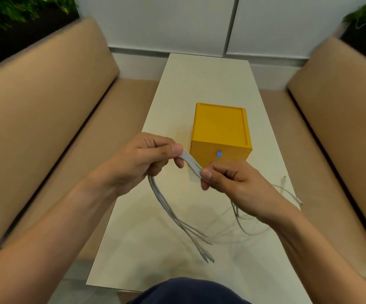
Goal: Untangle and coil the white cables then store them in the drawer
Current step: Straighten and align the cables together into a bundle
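Note:
Several white cables [191, 165] run side by side as a flat bundle between my two hands, held above the table. My left hand [142, 159] pinches one end of the stretch between thumb and fingers. My right hand [228, 178] pinches the other end. Below my left hand the cable ends hang down and splay out over the table, plugs at the tips. More loose cable trails from under my right hand to the right. The yellow drawer box [220, 130] stands just behind my hands, its drawer closed, a small blue handle on the front.
The narrow white table [206, 80] runs away from me between two tan upholstered benches [52, 110]. A white wall closes the far end. Green plants sit behind both bench backs. My dark-clothed knee shows at the bottom edge.

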`<state>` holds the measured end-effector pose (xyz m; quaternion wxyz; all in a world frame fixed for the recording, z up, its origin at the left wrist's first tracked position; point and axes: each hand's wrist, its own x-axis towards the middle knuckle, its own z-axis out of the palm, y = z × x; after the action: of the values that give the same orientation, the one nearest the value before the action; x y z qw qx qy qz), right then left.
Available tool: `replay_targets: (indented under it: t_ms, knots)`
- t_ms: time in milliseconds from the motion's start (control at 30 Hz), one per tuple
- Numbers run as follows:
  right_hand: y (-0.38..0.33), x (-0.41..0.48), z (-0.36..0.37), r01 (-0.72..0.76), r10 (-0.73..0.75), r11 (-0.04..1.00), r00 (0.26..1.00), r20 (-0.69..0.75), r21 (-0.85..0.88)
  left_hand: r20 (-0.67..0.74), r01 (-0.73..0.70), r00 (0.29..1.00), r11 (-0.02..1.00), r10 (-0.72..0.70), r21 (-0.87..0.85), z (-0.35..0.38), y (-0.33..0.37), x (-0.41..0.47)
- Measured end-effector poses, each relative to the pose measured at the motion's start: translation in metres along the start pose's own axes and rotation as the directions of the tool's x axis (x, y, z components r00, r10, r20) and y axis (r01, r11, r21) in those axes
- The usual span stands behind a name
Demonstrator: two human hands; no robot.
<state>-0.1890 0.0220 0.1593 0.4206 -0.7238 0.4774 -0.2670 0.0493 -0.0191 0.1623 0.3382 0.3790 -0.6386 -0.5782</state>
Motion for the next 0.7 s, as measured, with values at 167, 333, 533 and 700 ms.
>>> replay_targets:
  t_ms: [167, 333, 533, 700]
  knots:
    - [-0.003, -0.010, -0.011, 0.037, -0.038, 0.999, 0.998, 0.047, 0.023, -0.023, 0.021, 1.000, 0.960, -0.015, 0.278, 0.000, -0.006, -0.001]
    - [0.002, 0.000, -0.016, -0.005, -0.001, 0.980, 1.000, -0.029, -0.199, -0.024, 0.031, 0.999, 0.920, -0.023, 0.390, -0.003, -0.004, -0.003]
    - [0.003, 0.006, -0.024, -0.036, 0.040, 0.988, 0.999, 0.022, -0.149, 0.095, -0.010, 0.995, 0.902, -0.035, 0.432, -0.008, 0.002, -0.002]
    - [0.006, 0.007, -0.022, -0.088, 0.090, 0.989, 0.996, -0.011, 0.115, 0.106, -0.036, 0.994, 0.855, -0.022, 0.517, -0.008, -0.003, -0.002]
